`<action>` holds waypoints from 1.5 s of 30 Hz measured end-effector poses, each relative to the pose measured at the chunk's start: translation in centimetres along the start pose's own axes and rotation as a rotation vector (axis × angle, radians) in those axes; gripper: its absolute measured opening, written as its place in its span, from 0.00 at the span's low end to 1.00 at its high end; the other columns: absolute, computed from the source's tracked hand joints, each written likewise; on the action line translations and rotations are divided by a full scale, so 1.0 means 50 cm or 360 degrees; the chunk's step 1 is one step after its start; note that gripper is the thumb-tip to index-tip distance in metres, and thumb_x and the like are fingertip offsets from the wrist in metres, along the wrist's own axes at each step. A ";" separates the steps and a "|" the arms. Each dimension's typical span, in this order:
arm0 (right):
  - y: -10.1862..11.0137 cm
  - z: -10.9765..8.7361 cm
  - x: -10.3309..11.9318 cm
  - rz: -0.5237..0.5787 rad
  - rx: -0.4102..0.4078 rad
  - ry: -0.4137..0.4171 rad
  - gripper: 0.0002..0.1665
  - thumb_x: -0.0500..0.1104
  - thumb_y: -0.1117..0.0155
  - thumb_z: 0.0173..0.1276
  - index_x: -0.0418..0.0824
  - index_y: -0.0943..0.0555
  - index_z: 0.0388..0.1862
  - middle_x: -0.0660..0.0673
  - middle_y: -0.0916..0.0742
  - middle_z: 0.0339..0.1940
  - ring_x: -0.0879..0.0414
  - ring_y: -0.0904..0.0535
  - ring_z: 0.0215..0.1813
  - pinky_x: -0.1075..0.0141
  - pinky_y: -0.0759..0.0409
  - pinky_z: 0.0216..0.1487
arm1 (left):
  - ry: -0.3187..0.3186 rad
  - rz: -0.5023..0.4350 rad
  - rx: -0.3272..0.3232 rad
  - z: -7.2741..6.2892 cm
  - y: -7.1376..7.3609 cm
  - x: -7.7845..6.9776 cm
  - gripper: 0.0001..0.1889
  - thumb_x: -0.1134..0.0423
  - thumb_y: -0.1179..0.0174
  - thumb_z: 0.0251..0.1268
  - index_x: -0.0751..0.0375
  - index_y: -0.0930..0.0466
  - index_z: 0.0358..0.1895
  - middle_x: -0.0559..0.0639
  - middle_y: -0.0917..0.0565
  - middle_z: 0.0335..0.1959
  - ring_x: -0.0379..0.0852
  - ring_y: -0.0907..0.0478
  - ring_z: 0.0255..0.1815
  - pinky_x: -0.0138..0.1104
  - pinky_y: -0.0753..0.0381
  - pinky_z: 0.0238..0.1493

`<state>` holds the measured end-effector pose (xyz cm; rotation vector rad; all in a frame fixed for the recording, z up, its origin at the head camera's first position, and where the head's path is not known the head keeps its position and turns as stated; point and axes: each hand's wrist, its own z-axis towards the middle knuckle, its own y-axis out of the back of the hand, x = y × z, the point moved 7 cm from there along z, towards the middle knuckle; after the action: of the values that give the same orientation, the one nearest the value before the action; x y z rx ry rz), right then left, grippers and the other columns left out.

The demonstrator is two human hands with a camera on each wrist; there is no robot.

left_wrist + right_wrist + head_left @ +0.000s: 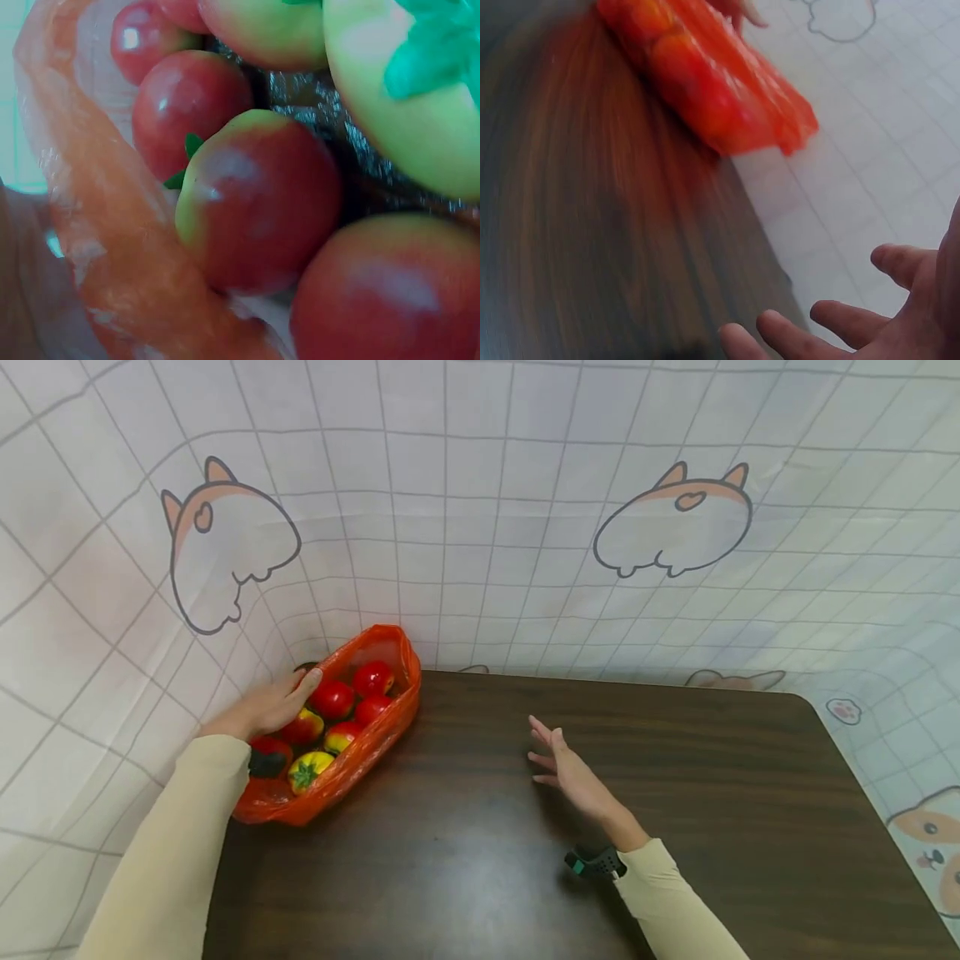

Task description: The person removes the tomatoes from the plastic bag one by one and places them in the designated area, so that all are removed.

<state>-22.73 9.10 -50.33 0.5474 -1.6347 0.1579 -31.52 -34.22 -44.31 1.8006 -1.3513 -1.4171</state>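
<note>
An orange-red plastic bag lies on its side along the table's left edge, its mouth spread wide. Several glossy round fruits, red and yellow-green, some with green leaves, fill it. At the bag's far left rim, my left hand holds the plastic with the thumb extended over the fruits; its other fingers are mostly hidden. Above the table, to the right of the bag, hovers my right hand, its fingers spread and touching nothing. Part of that hand also shows low in the right wrist view.
The dark wood-grain table has a rounded far right corner. A white gridded cloth with cartoon animals hangs behind and along both sides. A dark band circles the right wrist, and a black device sits at the left wrist.
</note>
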 end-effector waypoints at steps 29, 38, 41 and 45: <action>-0.231 0.191 0.050 0.1039 0.0328 -0.0332 0.50 0.86 0.65 0.67 0.68 0.45 0.83 0.43 0.39 0.85 0.34 0.39 0.83 0.32 0.27 0.70 | -0.0103 -0.1416 0.0648 -0.043 -0.080 0.000 0.53 0.18 0.86 0.64 0.47 0.71 0.85 0.63 0.53 0.86 0.69 0.54 0.86 0.67 0.46 0.80; -0.191 0.193 0.073 0.1033 0.0198 -0.0291 0.49 0.84 0.62 0.69 0.65 0.43 0.83 0.43 0.34 0.83 0.36 0.36 0.82 0.32 0.27 0.69 | 0.0028 -0.1007 0.0333 -0.055 -0.029 0.017 0.51 0.19 0.87 0.65 0.46 0.70 0.86 0.75 0.50 0.82 0.80 0.42 0.78 0.61 0.22 0.66; -0.193 0.194 0.081 0.1069 0.0208 -0.0298 0.48 0.83 0.62 0.69 0.65 0.42 0.83 0.44 0.34 0.83 0.36 0.36 0.82 0.32 0.28 0.70 | 0.0027 -0.0977 0.0303 -0.058 -0.019 0.011 0.50 0.21 0.88 0.67 0.46 0.68 0.86 0.76 0.47 0.81 0.79 0.38 0.76 0.58 0.19 0.62; -0.193 0.194 0.086 0.1078 0.0201 -0.0299 0.49 0.83 0.61 0.69 0.64 0.44 0.83 0.43 0.35 0.84 0.36 0.36 0.82 0.33 0.27 0.71 | 0.0006 -0.0933 0.0282 -0.064 -0.005 -0.008 0.48 0.22 0.85 0.69 0.45 0.67 0.86 0.75 0.45 0.80 0.78 0.36 0.75 0.58 0.17 0.60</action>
<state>-27.41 -4.40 -49.70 0.0815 -1.9534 0.7300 -28.46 -34.40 -43.23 2.4511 -1.0084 -1.6047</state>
